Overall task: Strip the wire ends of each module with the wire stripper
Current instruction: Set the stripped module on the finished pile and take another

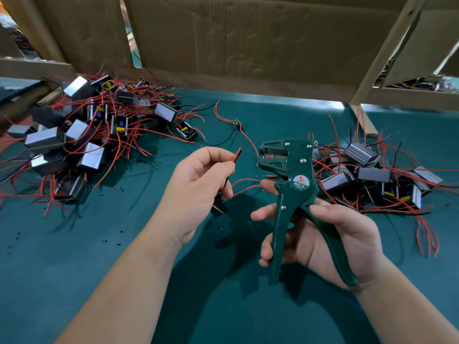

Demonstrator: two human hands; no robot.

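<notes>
Place: small electronics assembly workshop
Signs: green worktop (236, 306), heaped wired modules (82, 135) (red leads), cardboard partitions (248, 38)

You can read "W01A" on the round label (300, 182) of your green wire stripper (293, 184); smaller print there stays illegible.

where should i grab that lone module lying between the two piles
Take the lone module by its small body, coming straight down from above with fingertips on its two long sides. It lies flat on the mat, clear of both piles, so nothing blocks it. Avoid pulling its red wires; they trail off loosely and look likely to snag or strain.
</notes>
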